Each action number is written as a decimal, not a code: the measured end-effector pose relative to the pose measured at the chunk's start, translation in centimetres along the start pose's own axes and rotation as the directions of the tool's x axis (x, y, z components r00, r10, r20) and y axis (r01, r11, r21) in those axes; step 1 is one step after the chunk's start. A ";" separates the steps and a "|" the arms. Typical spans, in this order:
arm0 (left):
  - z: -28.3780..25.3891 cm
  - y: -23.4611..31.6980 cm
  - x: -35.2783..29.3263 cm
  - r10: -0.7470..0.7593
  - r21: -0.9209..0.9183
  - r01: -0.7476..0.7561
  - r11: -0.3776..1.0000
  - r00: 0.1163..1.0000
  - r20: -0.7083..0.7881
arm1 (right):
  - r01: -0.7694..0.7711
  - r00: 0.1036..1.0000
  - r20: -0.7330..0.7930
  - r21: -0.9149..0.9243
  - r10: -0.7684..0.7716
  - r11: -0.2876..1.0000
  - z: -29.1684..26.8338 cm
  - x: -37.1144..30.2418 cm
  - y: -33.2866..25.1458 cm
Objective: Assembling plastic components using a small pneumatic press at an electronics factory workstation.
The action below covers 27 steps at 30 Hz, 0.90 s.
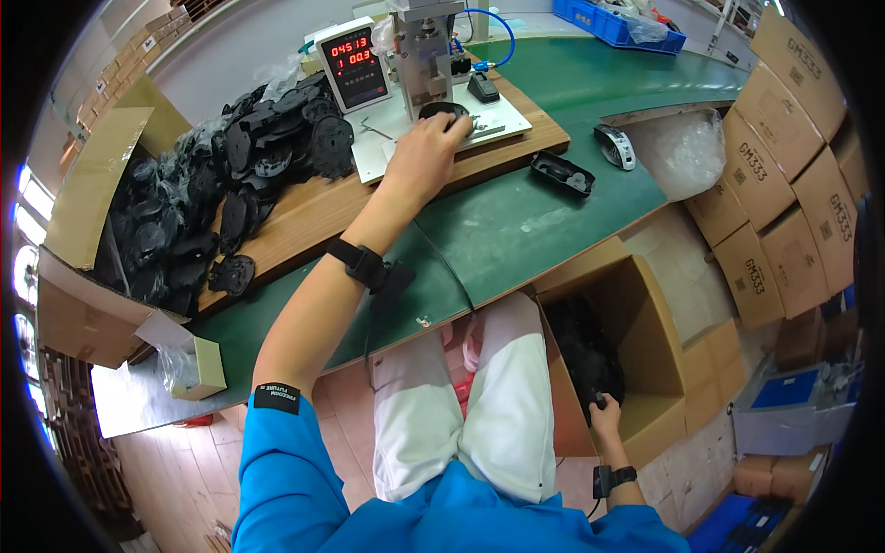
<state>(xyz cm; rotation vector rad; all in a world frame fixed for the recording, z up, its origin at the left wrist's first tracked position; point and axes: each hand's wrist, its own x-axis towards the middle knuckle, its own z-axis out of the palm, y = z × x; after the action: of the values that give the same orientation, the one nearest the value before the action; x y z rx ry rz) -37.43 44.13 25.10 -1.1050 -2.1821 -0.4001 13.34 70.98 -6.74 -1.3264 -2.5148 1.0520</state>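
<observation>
My left hand (pixel 426 158) reaches over the white base plate (pixel 505 118) of a small bench press (pixel 424 57). Its fingers are closed at a round black plastic part (pixel 442 110) beneath the press head; the palm side is hidden. Down at the right, my right hand (pixel 606 418) is inside the near end of an open cardboard box (pixel 656 355). Between its fingers is a small black plastic part (pixel 600 402). More black parts (pixel 584 346) lie in that box, too dark to tell apart.
A heap of black plastic covers (pixel 267 138) spreads over the wooden board left of the press. A display box (pixel 354 64) with red digits stands beside it. Right of the press lie a black tray-shaped shell (pixel 562 173) and a silver-black part (pixel 614 147). Stacked cartons (pixel 774 166) stand far right.
</observation>
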 end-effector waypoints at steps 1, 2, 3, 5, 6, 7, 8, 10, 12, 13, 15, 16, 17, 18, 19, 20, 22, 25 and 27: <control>-0.6 -0.1 0.7 -0.002 -0.001 0.002 1.000 1.000 0.003 | -0.034 0.998 0.046 -0.027 0.035 0.999 0.6 0.2 0.8; -1.6 -0.6 1.5 -0.030 -0.042 0.032 0.999 0.998 0.052 | -0.028 0.998 0.055 -0.027 0.029 0.999 1.6 0.6 1.5; -1.9 -0.8 1.9 -0.056 -0.087 0.064 0.994 0.993 0.100 | -0.054 0.993 0.105 -0.001 0.054 0.999 2.2 1.0 2.4; -1.3 -0.4 1.2 0.001 -0.039 0.003 0.999 0.992 0.125 | -0.080 0.985 0.154 0.018 0.076 0.997 3.9 1.6 4.3; -0.8 -0.2 1.0 0.067 0.002 -0.068 0.998 0.987 0.145 | -0.133 0.975 0.191 0.110 0.110 0.985 4.6 2.1 5.4; -0.2 -0.2 0.4 0.090 0.034 -0.093 0.995 0.993 0.082 | -0.184 0.963 0.234 0.202 0.135 0.962 4.9 2.7 5.7; -0.3 -0.5 0.2 0.088 0.039 -0.091 0.995 0.993 0.080 | -0.179 0.964 0.234 0.203 0.130 0.963 5.0 3.0 5.2; -0.4 -1.0 0.1 0.053 -0.047 -0.048 0.998 0.992 0.114 | -0.226 0.930 0.333 0.192 0.153 0.955 4.8 3.3 4.3; -0.4 -0.4 0.2 0.072 -0.026 -0.069 0.997 0.990 0.120 | -0.100 0.984 0.146 -0.033 0.104 0.994 4.5 2.2 2.6; -0.4 -0.2 0.5 0.087 0.004 -0.088 0.996 0.989 0.119 | 0.000 1.000 -0.025 -0.276 -0.007 0.961 4.3 2.1 0.9; -0.2 -0.8 0.0 0.096 -0.014 -0.095 0.995 0.993 0.071 | 0.315 0.949 -0.053 0.136 -0.311 0.939 2.4 2.1 -8.6; -0.3 -1.3 -0.9 0.105 -0.043 -0.103 0.994 0.994 0.031 | 0.485 0.871 -0.107 0.343 -0.479 0.804 0.3 0.4 -17.7; -0.6 -1.1 -1.0 0.106 -0.052 -0.105 0.993 0.994 0.031 | 0.546 0.829 -0.115 0.377 -0.547 0.748 -2.4 -1.3 -25.0; -1.0 -0.9 -0.7 0.059 -0.107 -0.051 0.993 0.995 0.076 | 0.698 0.712 -0.179 0.286 -0.678 0.657 -3.9 -1.8 -29.5; -1.2 -0.5 0.1 0.020 -0.143 -0.001 0.990 0.991 0.135 | 0.812 0.577 -0.246 0.270 -0.779 0.517 -5.2 -1.5 -33.5; -1.3 -0.4 0.5 0.030 -0.147 -0.011 0.989 0.991 0.129 | 0.905 0.425 -0.325 0.191 -0.845 0.381 -6.1 -0.8 -37.1; -1.4 0.0 0.6 0.061 -0.183 -0.044 0.982 0.994 0.091 | 0.941 0.337 -0.326 0.083 -0.883 0.329 -6.6 1.8 -42.8; -1.1 -0.9 0.1 -0.051 -0.234 0.065 0.970 0.996 0.067 | 0.956 0.245 -0.277 -0.089 -0.929 0.279 -3.4 6.6 -50.2; -1.3 -0.1 0.4 -0.064 -0.231 0.077 0.970 0.996 0.064 | 0.969 0.196 -0.229 -0.106 -0.953 0.225 -1.5 9.8 -52.6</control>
<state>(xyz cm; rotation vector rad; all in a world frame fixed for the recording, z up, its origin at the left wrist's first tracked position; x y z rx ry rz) -37.15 43.62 26.38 -1.1774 -2.2721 -0.6801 -28.10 59.35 25.08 0.3490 -2.2903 0.5253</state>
